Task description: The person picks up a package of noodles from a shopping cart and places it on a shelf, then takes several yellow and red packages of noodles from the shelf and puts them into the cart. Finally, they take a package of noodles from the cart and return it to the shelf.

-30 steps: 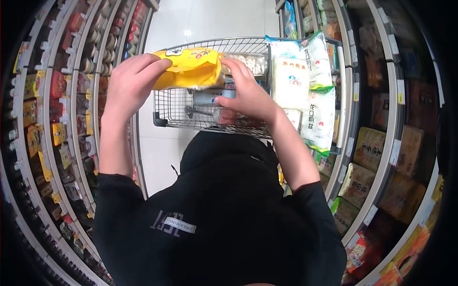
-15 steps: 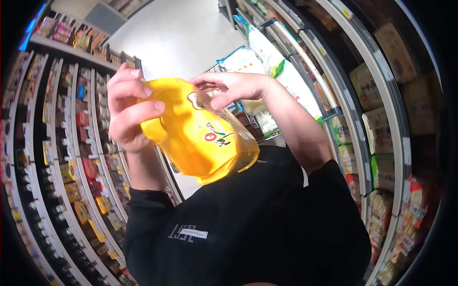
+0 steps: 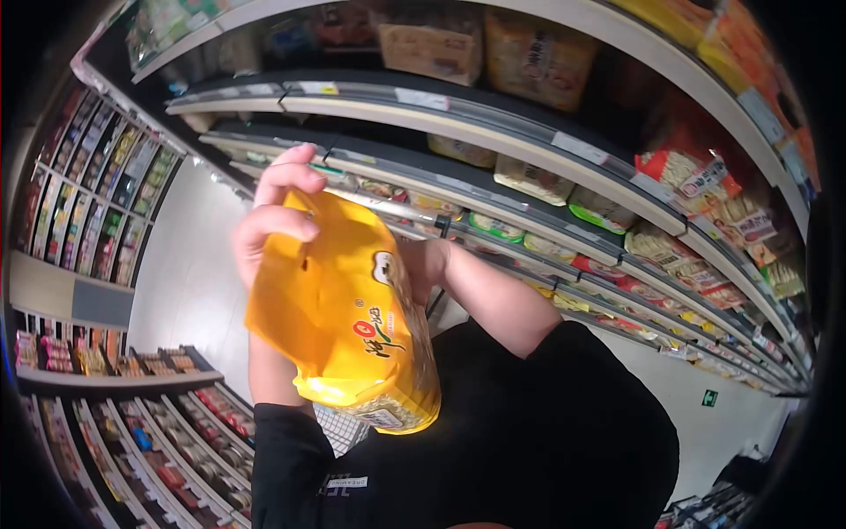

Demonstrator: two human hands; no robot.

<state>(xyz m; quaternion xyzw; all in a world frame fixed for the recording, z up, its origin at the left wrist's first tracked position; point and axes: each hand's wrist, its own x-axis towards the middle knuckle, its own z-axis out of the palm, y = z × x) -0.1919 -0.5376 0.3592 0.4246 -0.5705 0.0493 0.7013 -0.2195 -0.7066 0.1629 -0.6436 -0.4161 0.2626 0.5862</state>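
A yellow plastic bag of noodles (image 3: pixel 339 300) is held up before my chest, its printed face tilted toward me. Pale, noodle-like contents show at its side and lower end. My left hand (image 3: pixel 278 212) grips the bag's upper left edge, with fingertips curled over the yellow film. On the far right side, my right hand (image 3: pixel 425 264) supports the bag. Most of its fingers are hidden behind the package.
Shelves (image 3: pixel 493 132) of packaged noodles curve across the top and right. A red noodle pack (image 3: pixel 687 176) sits on one. More stocked shelves (image 3: pixel 167 432) stand lower left. Metal mesh (image 3: pixel 342 429) shows below the bag. Pale floor (image 3: pixel 181 238) runs along the left.
My view has swung toward the noodle shelves. The bag has turned and now stands more upright. My right hand has gone from the bag's upper edge to behind its right side.
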